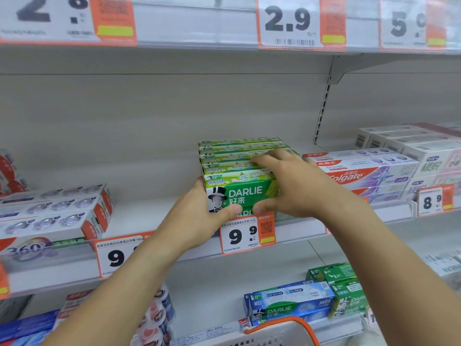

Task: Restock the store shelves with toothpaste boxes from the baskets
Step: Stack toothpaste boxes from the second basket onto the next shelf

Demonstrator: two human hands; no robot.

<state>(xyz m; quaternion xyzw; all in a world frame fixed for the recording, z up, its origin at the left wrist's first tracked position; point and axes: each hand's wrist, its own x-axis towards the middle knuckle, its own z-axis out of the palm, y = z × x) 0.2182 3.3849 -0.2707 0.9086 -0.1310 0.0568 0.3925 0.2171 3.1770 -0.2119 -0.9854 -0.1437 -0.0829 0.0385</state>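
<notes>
A block of several green Darlie toothpaste boxes (239, 171) stands on the middle shelf (154, 211), behind a 9.9 price tag (247, 233). My left hand (199, 216) grips the left end of the front box, thumb on its face. My right hand (289, 186) grips the right side, fingers over the tops of the front boxes and thumb on the front face. The rim of a white basket with an orange handle (282, 325) shows at the bottom edge.
White and red toothpaste boxes (55, 213) lie at the shelf's left. Colgate boxes (369, 171) sit close to the right of the green block. Bare shelf lies between the left boxes and the green ones. Blue and green Darlie boxes (299, 303) fill the shelf below.
</notes>
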